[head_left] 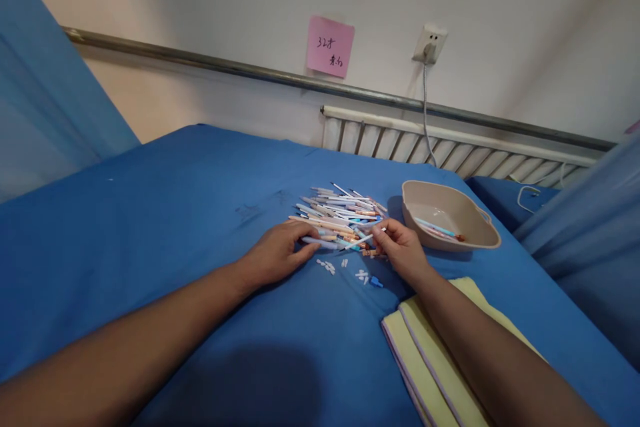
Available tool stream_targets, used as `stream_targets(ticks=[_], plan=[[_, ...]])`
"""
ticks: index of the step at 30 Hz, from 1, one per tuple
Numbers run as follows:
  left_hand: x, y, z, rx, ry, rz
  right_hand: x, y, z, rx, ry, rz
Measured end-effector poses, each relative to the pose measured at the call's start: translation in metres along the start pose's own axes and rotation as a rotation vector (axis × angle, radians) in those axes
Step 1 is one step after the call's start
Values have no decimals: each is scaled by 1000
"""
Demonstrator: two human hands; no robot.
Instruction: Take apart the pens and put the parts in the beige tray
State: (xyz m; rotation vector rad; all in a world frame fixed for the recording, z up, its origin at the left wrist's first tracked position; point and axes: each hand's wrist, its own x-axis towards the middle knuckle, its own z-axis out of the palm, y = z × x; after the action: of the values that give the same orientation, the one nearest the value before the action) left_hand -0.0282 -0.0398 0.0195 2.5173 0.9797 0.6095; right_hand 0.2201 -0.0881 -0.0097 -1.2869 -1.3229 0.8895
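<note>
A heap of slim, pen-like sticks (340,203), mostly white, peach and grey, some dark-tipped or copper-banded, lies on the blue sheet. At its left front, my left hand (283,250) is closed with thumb and fingers around one end of a lavender pen-like stick (325,243). My right hand (403,250), at the right front of the heap, pinches a thin white stick (364,239) that slants down to a dark tip at the left. Small white pieces (327,267) and a small blue piece (376,282) lie in front of the heap.
A beige basin (483,233) holding a few sticks stands right of the heap. The folded yellow towel (410,347) lies partly under my right forearm. Behind the blue-covered bed (150,213) are a radiator (390,143), a metal rail (225,67) and a plugged socket (431,43). Blue curtains (45,80) hang at both sides.
</note>
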Motion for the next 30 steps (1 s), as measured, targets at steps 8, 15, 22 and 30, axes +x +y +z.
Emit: stream_targets(ticks=[8,15,22,30], plan=[[1,-2,1,-42,-10,-28,0,-3,0,-36,19,-19],[1,-3,2,-74,-24,-53,2,0,-1,-52,26,-24],[2,-2,-6,-36,-34,-65,4,7,-5,-32,18,-10],[6,-22,-19,-138,87,-248,7,8,-8,6,89,5]])
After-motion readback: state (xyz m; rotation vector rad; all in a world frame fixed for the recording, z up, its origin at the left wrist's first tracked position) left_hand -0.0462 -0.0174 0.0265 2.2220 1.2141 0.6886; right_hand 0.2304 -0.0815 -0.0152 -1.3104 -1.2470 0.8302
